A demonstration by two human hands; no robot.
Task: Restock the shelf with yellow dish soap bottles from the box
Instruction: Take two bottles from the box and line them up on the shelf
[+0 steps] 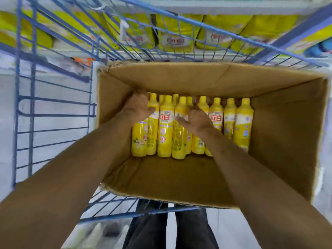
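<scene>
Your left hand [139, 106] grasping a yellow bottle [153, 101] at the box [179, 81] left end, right hand [196, 119] spread loose over middle bottles [166, 126]

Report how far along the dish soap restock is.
Done: the box is about half empty, and the shelf behind holds yellow stock. In hand: the left hand grips a bottle near the row's left end; the right hand lies on the middle ones, grip unclear. Left: roughly a dozen bottles.

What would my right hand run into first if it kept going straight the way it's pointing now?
Your right hand would meet the yellow bottle just ahead of its fingers first; it may already touch it, depth is unclear.
</scene>
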